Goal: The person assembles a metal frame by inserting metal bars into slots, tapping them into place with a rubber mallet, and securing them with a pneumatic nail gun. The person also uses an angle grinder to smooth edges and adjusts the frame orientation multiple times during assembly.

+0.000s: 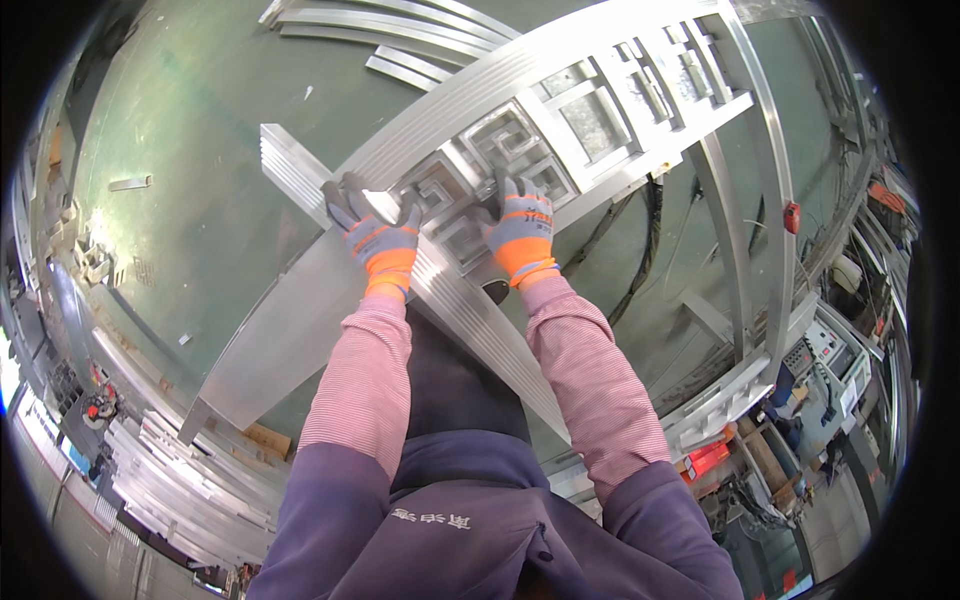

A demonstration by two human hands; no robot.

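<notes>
My left hand [381, 238], in a grey and orange work glove, curls over a bright metal piece [382, 204] at the lower end of an aluminium frame. Glare and the glove hide whether this piece is loose or part of the frame. A ribbed aluminium profile [480, 319] passes crosswise beneath that hand. My right hand [521, 229], gloved alike, rests with bent fingers on the lower edge of the lattice panel [504, 139] with square-spiral fretwork. Whether it grips the lattice cannot be seen. The frame's wide ribbed rail [442, 112] runs up to the right.
A flat metal plate [277, 337] extends down to the left. Long metal profiles [390, 30] lie on the green floor beyond the frame. Dark cables [649, 255] hang at the right, near metal supports [731, 247]. A control box [825, 349] and stacked profiles [187, 480] stand farther out.
</notes>
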